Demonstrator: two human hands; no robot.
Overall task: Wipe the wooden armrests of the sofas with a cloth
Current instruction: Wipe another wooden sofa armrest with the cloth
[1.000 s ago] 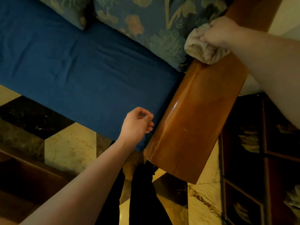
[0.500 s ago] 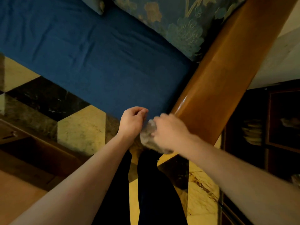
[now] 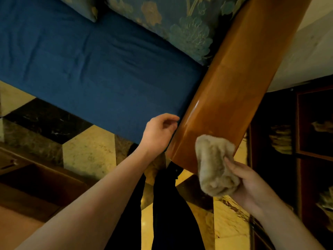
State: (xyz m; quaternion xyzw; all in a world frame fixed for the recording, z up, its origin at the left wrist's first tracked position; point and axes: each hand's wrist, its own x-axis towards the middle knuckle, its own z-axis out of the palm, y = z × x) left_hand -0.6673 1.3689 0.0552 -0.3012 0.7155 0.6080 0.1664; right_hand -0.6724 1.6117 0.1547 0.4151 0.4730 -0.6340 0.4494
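Observation:
A glossy brown wooden armrest [image 3: 234,91] runs diagonally from the upper right down to its near end at the centre. My right hand [image 3: 250,186] grips a bunched beige cloth [image 3: 214,165], palm up, with the cloth's upper part over the near right corner of the armrest. My left hand [image 3: 158,134] hovers just left of the armrest's near end with fingers loosely curled, holding nothing.
The blue sofa seat [image 3: 81,69] lies to the left of the armrest, with floral cushions [image 3: 171,24] at its back. A dark wooden cabinet [image 3: 297,141] stands close on the right. A brown table edge [image 3: 36,181] is at lower left on the marble floor [image 3: 86,150].
My right hand drew the cloth from the far end of the armrest down to its near end, then shifted to the near right corner and turned palm up. The left hand stayed put.

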